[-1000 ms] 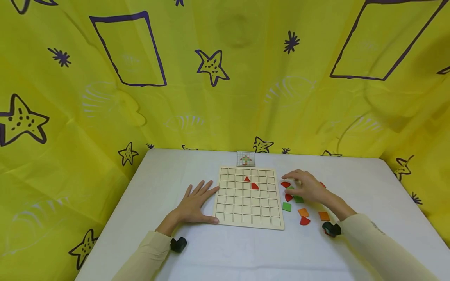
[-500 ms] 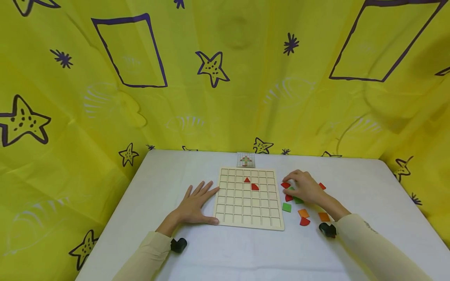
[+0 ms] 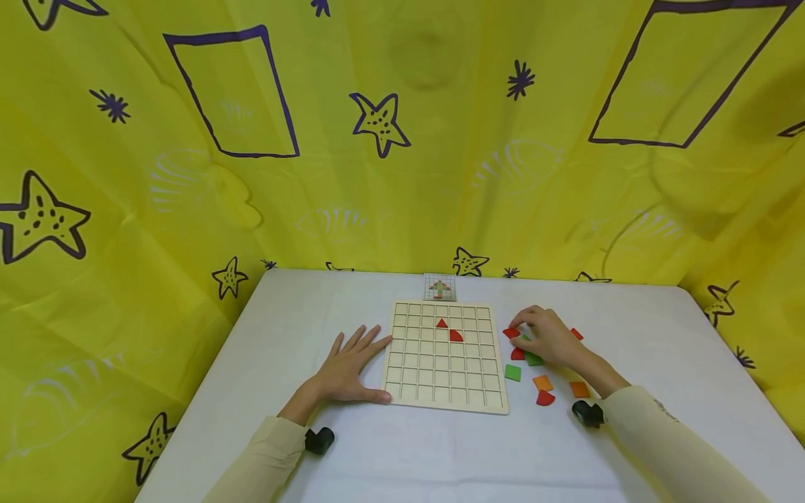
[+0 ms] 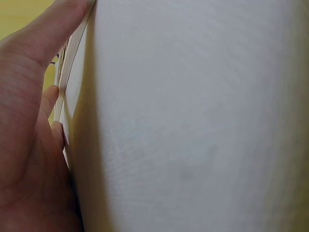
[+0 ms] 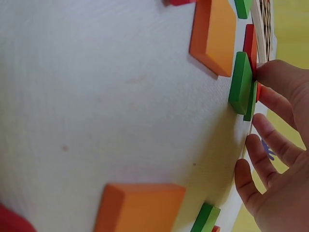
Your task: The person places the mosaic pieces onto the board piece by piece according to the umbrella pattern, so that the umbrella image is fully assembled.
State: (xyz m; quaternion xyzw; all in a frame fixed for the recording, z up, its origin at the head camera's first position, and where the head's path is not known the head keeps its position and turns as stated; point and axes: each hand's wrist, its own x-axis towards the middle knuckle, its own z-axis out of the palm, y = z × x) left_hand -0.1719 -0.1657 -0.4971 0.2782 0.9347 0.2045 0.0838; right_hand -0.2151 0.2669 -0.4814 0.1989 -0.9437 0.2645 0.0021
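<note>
A pale wooden grid board (image 3: 434, 377) lies on the white table, with a red triangle (image 3: 442, 323) and a red quarter-circle (image 3: 456, 336) in its cells. My left hand (image 3: 342, 374) lies spread at the board's left side, thumb and a fingertip against its edge. Right of the board, my right hand (image 3: 548, 335) reaches over loose pieces, its thumb and index finger pinching a red quarter-circle piece (image 3: 510, 334). Just below the fingers lie another red piece (image 3: 517, 354) and a green piece (image 3: 534, 360). Its other fingers curl loosely in the right wrist view.
A small pattern card (image 3: 439, 286) stands behind the board. Nearer me are a green square (image 3: 513, 372), two orange squares, one (image 3: 543, 383) beside a red quarter-circle (image 3: 545, 398). Another red piece (image 3: 576, 334) lies beyond the right hand. A yellow curtain (image 3: 402, 209) borders the table's back.
The right thumb and index finger have closed around the red quarter-circle, which has shifted slightly toward me. The left hand holds its place at the board.
</note>
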